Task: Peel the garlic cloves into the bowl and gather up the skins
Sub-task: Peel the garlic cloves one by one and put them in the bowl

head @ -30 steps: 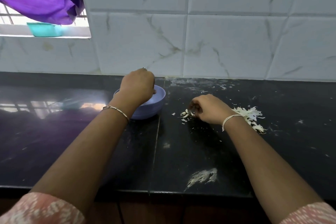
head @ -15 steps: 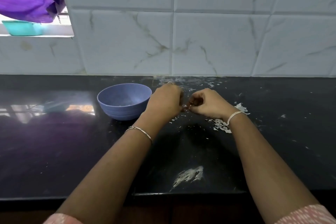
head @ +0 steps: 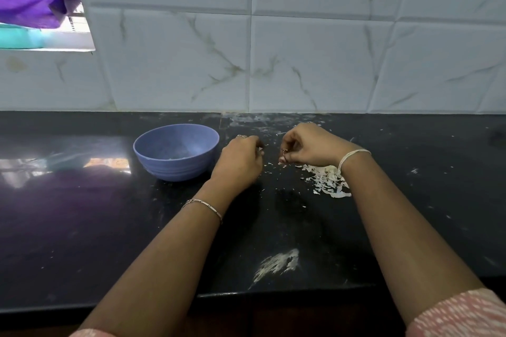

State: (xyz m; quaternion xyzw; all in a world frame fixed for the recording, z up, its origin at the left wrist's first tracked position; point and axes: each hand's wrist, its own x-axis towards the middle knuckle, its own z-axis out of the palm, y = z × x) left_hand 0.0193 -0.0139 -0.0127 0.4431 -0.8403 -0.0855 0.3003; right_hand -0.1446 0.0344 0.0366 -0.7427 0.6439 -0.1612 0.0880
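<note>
Here my left hand (head: 241, 161) pinches a likely garlic clove (head: 260, 148) just right of the bowl (head: 175, 169), nearer than the curled right hand (head: 309, 145), whose hold I cannot tell, beside the skins (head: 328, 180).

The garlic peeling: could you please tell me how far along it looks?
Done: a pile of skins lies loose beside the right hand. In hand: the left hand pinches a pale bit beside the bowl. Left: gathering the skins; bowl contents unclear.
</note>
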